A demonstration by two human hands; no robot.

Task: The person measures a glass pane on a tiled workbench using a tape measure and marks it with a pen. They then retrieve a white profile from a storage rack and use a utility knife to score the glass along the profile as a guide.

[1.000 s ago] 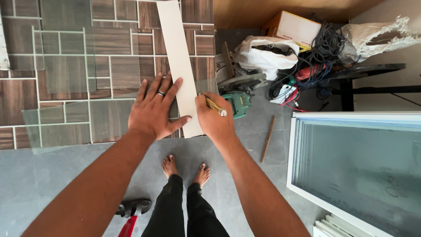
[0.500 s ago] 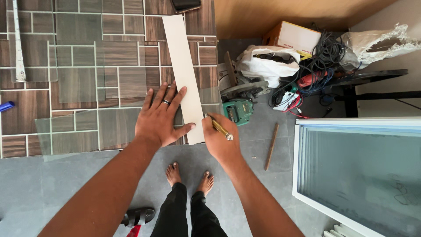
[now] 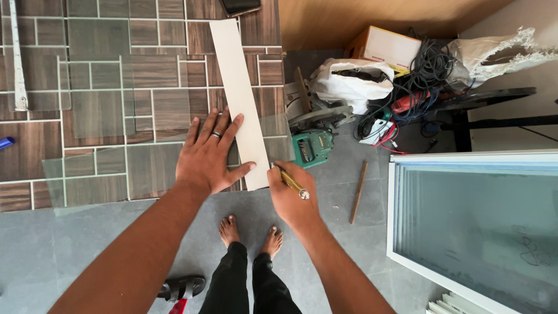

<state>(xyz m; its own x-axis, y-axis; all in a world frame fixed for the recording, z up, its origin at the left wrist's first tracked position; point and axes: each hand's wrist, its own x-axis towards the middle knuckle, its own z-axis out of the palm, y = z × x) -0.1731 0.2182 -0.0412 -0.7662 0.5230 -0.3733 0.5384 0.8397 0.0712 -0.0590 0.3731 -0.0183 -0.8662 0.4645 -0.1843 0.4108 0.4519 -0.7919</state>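
Grey concrete floor runs under my bare feet point(image 3: 250, 232), and ahead of me stands a table point(image 3: 35, 145) topped with brown wood-grain tiles. On it lies a clear sheet of glass point(image 3: 104, 168), its near edge reaching the table's near edge. Across the glass, close to the table's right edge, rests a long pale board point(image 3: 238, 87), running from the far edge down to the near edge.

My left hand point(image 3: 209, 157) lies flat with fingers spread, palm pressing on the lower part of the board and the glass beside it; a ring sits on one finger. It grips nothing, just bears down. My right hand point(image 3: 293, 195) is curled closed round a thin yellow-handled tool point(image 3: 290, 181), its tip set against the right side of the board at the near right corner of the table.

A white measuring tape point(image 3: 17, 64) lies along the table's left side, and a dark phone point(image 3: 238, 6) sits at the far edge. Just beyond the right edge stands a green power saw point(image 3: 311, 145), with a white bag point(image 3: 349, 84), a cardboard box point(image 3: 383, 49) and tangled cables point(image 3: 424, 75) behind. A wooden stick point(image 3: 358, 192) lies on the floor, beside a white-framed glass panel point(image 3: 476, 227). A black sandal point(image 3: 181, 286) rests by my left foot.
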